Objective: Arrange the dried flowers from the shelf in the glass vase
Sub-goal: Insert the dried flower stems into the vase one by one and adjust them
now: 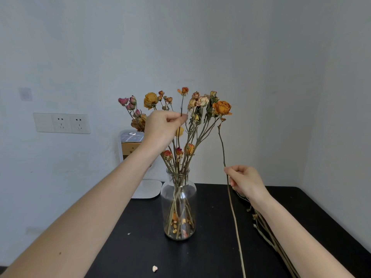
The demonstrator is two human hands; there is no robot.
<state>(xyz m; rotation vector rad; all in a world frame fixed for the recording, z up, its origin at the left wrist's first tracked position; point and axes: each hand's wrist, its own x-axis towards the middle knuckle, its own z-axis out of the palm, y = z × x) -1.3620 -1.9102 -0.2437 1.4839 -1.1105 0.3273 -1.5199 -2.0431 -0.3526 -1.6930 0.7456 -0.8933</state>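
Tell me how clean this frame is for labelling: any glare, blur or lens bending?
Head view: soft, even light with no hard shadows; the glass vase shows only faint reflections, its stems readable inside; the flowers and both hands, left hand and right hand, look sharp; wide-angle stretch enlarges the forearms at the bottom corners and bends the black table edges.

No readable text, labels, brands or numbers showed anywhere you looked. The wall socket plate (61,123) carried only its pin slots, no markings you could read. The white device (131,149) behind the glass vase (178,205) showed no legible lettering.
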